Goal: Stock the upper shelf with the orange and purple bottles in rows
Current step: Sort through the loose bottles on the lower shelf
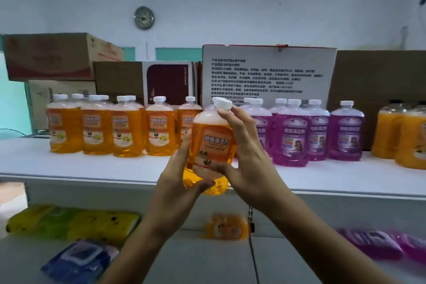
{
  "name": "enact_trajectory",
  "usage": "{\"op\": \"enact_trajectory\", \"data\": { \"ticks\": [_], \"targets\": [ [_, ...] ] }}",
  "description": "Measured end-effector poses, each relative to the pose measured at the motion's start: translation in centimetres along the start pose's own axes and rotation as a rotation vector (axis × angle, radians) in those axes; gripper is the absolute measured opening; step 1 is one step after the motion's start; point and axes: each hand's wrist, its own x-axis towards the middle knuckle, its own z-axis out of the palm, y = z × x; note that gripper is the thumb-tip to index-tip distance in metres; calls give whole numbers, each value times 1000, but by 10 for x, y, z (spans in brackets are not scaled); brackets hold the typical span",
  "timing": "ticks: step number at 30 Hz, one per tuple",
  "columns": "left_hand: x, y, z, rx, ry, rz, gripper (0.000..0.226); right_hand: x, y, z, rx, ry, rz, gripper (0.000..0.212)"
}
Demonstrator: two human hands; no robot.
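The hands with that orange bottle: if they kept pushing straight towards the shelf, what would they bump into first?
Probably the gap between the rows. The left hand and right hand hold the orange plastic bottle before the white upper shelf; behind it stand an orange bottle with white cap and purple bottles. Depth is unclear.

Both hands, left hand and right hand, grip a tilted orange bottle in front of the upper shelf, between its orange row and purple row.

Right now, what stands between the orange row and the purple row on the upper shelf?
In the head view, only the held orange bottle, gripped by the left hand and right hand, fills that gap.
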Motion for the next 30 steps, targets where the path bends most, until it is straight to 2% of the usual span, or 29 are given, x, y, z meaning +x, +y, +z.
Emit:
{"op": "enact_trajectory", "data": {
  "ticks": [5, 10, 13, 18, 22, 30],
  "targets": [
    [30, -40, -19, 109, -92, -75, 103, 36, 12, 31, -166, -63, 15, 95],
    [62, -69, -30, 209, -269, -190, 100, 68, 22, 53, -262, -104, 70, 95],
    [79, -78, -34, 415, -335, -230, 104, 82, 29, 60, -451, -115, 77, 95],
    [75, -91, -33, 644, -285, -198, 69, 96, 43, 81, -624, -120, 136, 93],
    [77, -93, -31, 731, -314, -237, 70, 109, 51, 97, -681, -145, 211, 91],
    [74, -92, -30, 748, -364, -205, 46, 129, 53, 112, -871, -181, 264, 83]
  ]
}}
